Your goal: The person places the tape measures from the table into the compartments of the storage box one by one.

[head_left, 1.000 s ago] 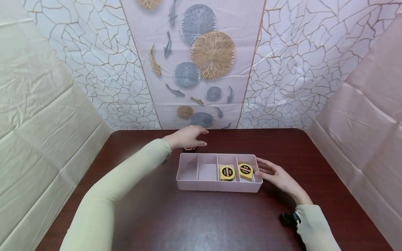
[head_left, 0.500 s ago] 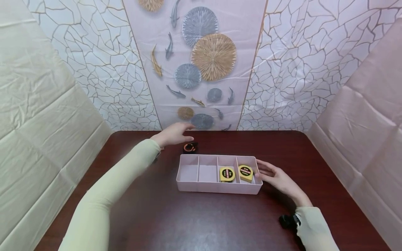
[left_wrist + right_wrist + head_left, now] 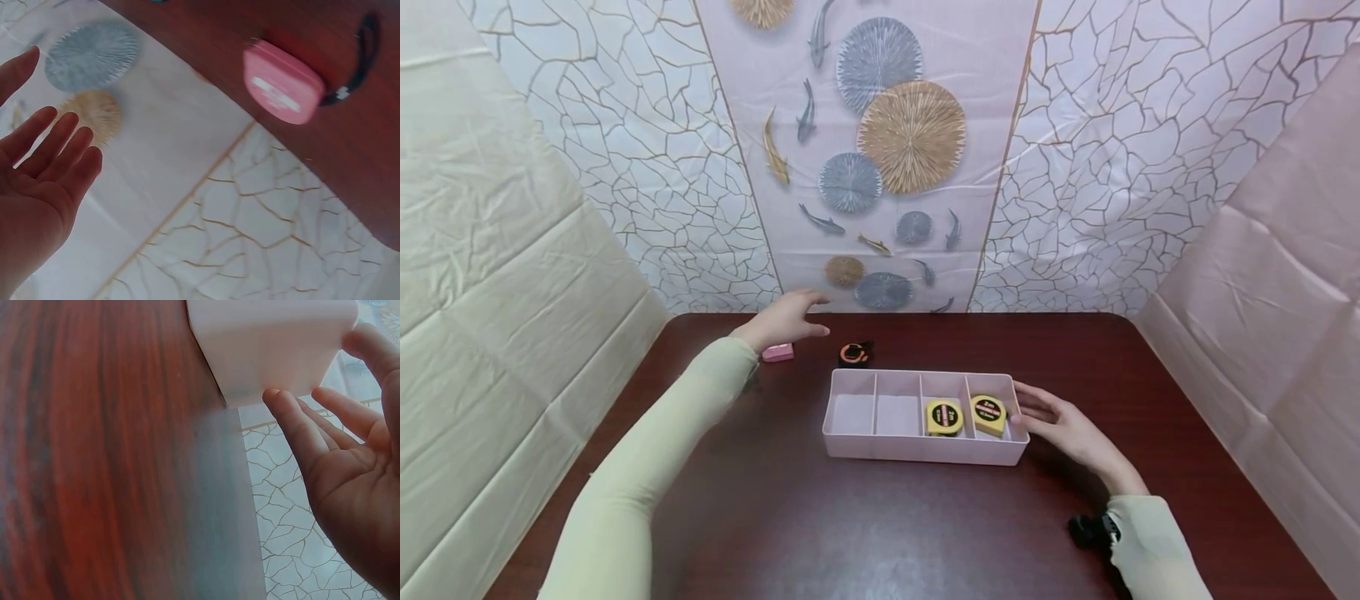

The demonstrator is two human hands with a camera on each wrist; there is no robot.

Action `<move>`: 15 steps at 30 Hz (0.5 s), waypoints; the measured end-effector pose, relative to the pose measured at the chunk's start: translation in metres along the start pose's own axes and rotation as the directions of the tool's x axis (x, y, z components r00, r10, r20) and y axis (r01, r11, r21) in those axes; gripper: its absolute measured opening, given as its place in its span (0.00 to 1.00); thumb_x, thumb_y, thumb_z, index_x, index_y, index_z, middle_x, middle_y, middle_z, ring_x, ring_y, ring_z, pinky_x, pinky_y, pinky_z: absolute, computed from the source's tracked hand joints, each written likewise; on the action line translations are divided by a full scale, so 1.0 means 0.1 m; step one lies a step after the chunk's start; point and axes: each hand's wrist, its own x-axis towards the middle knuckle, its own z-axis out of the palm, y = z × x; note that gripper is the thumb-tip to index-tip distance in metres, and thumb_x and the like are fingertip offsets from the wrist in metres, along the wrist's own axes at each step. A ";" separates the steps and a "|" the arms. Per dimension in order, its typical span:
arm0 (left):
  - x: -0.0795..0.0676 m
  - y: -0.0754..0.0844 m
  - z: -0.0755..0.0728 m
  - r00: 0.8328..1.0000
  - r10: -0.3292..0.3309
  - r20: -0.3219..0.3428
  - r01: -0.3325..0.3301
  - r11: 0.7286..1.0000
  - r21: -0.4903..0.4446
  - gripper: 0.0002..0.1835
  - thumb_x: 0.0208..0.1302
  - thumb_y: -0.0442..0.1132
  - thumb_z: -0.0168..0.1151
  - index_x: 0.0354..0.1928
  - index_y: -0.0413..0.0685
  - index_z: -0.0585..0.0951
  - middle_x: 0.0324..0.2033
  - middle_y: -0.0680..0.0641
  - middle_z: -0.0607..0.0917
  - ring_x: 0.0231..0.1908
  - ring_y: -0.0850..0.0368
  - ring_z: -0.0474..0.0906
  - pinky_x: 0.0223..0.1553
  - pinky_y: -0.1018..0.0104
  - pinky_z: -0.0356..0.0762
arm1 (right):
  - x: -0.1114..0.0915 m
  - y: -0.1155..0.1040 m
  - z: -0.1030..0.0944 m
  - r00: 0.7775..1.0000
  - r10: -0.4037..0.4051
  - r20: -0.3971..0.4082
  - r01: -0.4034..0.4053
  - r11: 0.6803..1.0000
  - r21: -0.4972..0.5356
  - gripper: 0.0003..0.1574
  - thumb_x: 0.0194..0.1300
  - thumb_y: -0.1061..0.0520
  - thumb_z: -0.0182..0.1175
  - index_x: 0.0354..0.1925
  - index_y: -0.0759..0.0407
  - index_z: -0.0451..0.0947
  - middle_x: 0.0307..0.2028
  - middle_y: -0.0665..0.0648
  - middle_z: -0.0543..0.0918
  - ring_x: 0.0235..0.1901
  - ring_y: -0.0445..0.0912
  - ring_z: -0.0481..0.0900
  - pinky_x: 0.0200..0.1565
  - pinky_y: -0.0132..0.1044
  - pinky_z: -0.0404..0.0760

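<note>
My left hand (image 3: pixel 782 321) hovers over the far left of the table, fingers spread and holding nothing. Partly hidden under its wrist is a pink tape measure (image 3: pixel 777 352); the left wrist view shows its white label and black strap. An orange and black tape measure (image 3: pixel 853 355) lies behind the pale pink divided tray (image 3: pixel 917 448). At the tray's right end, my right hand (image 3: pixel 1063 425) touches the end wall with loosely extended fingers, its thumb at the rim. Two yellow tape measures, one (image 3: pixel 943 417) and another (image 3: pixel 988 414), occupy the two right compartments.
The dark red-brown table (image 3: pixel 880 533) ends at a patterned cloth backdrop (image 3: pixel 910 133). Pale cloth walls stand on the left (image 3: pixel 490 275) and right (image 3: pixel 1270 258). The tray's two left compartments show bare floors.
My left hand has moved left, away from the orange and black tape measure, and both it and the pink one have come into sight. My right hand stays at the tray's end.
</note>
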 end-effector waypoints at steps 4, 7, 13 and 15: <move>-0.07 -0.13 0.03 1.000 -0.028 0.004 0.028 1.000 0.006 0.33 0.62 0.43 0.70 0.65 0.33 0.74 0.63 0.33 0.76 0.65 0.38 0.69 0.68 0.46 0.63 | 0.00 -0.01 -0.01 1.000 0.009 -0.001 -0.009 1.000 0.008 0.43 0.70 0.55 0.64 0.76 0.63 0.59 0.71 0.71 0.65 0.64 0.67 0.71 0.51 0.27 0.76; -0.12 -0.21 0.06 0.999 -0.049 0.004 0.049 0.999 0.014 0.34 0.61 0.43 0.71 0.65 0.32 0.74 0.63 0.33 0.76 0.65 0.37 0.69 0.68 0.46 0.63 | -0.01 -0.01 -0.01 1.000 0.014 0.005 -0.014 1.000 0.016 0.43 0.71 0.55 0.64 0.76 0.63 0.59 0.71 0.70 0.65 0.64 0.67 0.71 0.51 0.27 0.76; -0.20 -0.35 0.12 0.996 -0.087 -0.003 0.087 0.996 0.008 0.35 0.60 0.43 0.72 0.66 0.33 0.72 0.63 0.31 0.75 0.64 0.36 0.69 0.67 0.44 0.63 | -0.02 -0.01 -0.01 1.000 0.018 0.008 -0.018 1.000 0.019 0.43 0.70 0.55 0.64 0.76 0.62 0.59 0.71 0.70 0.65 0.64 0.67 0.71 0.52 0.27 0.76; -0.22 -0.39 0.15 0.994 -0.112 0.007 0.112 0.994 -0.003 0.36 0.61 0.43 0.72 0.67 0.34 0.72 0.64 0.31 0.73 0.66 0.35 0.68 0.68 0.44 0.62 | -0.01 -0.01 -0.01 1.000 0.014 0.007 -0.014 1.000 0.022 0.43 0.70 0.55 0.64 0.76 0.62 0.59 0.71 0.70 0.65 0.64 0.67 0.71 0.51 0.27 0.75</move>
